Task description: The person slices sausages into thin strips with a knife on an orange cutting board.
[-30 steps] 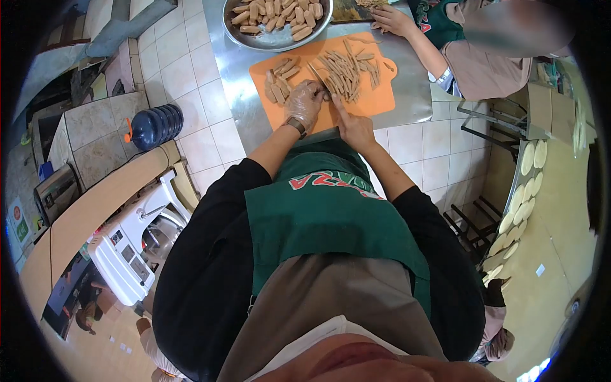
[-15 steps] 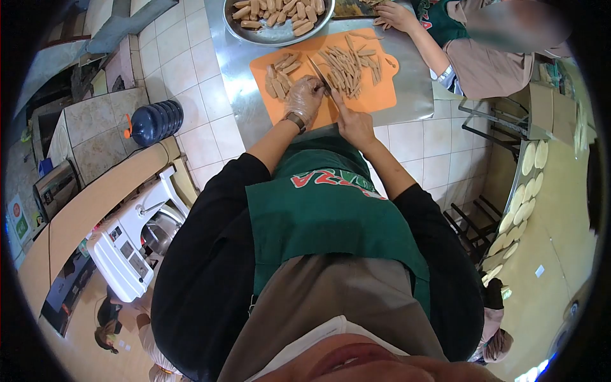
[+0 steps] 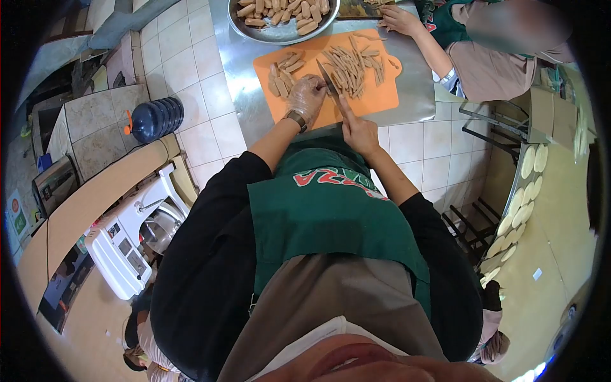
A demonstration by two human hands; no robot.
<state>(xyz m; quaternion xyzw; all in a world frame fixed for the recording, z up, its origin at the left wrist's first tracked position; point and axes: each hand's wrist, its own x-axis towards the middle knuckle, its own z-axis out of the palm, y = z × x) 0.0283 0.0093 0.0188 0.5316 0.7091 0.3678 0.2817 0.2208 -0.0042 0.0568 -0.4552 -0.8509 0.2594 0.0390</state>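
Observation:
My right hand (image 3: 360,135) grips a knife (image 3: 330,81), its index finger stretched along the top of the knife and the blade pointing away from me. Just left of the blade, my left hand (image 3: 306,100) wears a clear plastic glove; its fingers are curled down on the orange cutting board (image 3: 321,114), and what they hold is hidden. Several thicker sausage pieces (image 3: 278,83) lie beyond the left hand. To the right of the knife, thin sausage strips (image 3: 347,71) are heaped on the board.
A metal bowl of sausages (image 3: 282,37) stands at the table's far side. A co-worker's hand (image 3: 398,20) is at a tray on the far right. The steel table (image 3: 245,95) ends close to my apron. A blue water jug (image 3: 156,120) lies on the left.
My right hand and the knife have shifted slightly right and toward me, showing more of the blade beside the left fingers. My left hand stays almost in place. The view has tilted slightly.

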